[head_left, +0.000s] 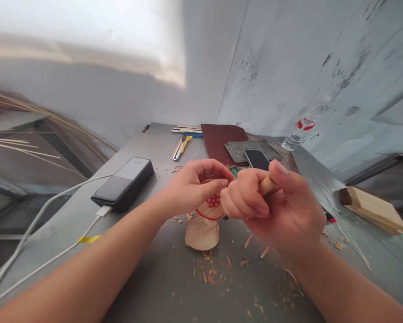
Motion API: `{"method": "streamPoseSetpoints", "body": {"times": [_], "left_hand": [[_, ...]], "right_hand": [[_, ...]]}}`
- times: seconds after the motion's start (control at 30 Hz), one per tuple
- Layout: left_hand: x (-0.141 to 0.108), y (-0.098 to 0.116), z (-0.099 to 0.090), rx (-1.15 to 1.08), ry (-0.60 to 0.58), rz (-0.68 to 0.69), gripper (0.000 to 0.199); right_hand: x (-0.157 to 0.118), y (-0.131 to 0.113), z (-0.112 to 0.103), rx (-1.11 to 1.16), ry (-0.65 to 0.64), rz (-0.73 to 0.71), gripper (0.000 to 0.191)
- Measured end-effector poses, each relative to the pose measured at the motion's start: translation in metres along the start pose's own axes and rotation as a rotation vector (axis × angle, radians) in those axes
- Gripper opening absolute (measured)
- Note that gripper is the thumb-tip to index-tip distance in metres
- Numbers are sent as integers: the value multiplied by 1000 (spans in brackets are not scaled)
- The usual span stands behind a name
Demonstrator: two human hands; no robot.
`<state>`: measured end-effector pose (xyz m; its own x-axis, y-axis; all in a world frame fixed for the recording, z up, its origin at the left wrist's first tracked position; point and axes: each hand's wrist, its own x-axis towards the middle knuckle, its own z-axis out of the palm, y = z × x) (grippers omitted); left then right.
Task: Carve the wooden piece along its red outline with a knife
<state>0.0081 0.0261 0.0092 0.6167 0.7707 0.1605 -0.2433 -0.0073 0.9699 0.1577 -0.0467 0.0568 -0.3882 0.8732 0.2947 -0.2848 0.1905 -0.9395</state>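
Observation:
A pale wooden piece (212, 207) with a red flower and a red curved line is in my left hand (201, 186), whose fingers curl around its top. My right hand (267, 202) is closed around a tool with a wooden handle (268, 185); the handle's end shows between thumb and fingers, and its working end is hidden. Both hands meet at the middle of the view. Just below the painted piece is a rounded, shallow wooden part (202, 234); whether the two are joined is unclear. Wood shavings (212, 274) are scattered on the grey table (161, 273).
A power bank (123, 183) with white cables lies at the left. Behind my hands are a yellow box cutter (181, 147), a dark red sheet (218, 141) and a phone (256, 159). At the right stand a water bottle (304, 128) and a wooden block (373, 208).

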Motion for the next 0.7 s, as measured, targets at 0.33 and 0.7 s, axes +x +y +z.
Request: {"method": "streamPoseSetpoints", "body": {"times": [0.33,0.7], "left_hand": [[-3,12,-12,305,-102,-197,29],[-3,6,-5,481,61,-28,25]], "right_hand": [[-1,9,5,14,-121,-50,45],[-12,1,20,-27,5,-20,49]]}}
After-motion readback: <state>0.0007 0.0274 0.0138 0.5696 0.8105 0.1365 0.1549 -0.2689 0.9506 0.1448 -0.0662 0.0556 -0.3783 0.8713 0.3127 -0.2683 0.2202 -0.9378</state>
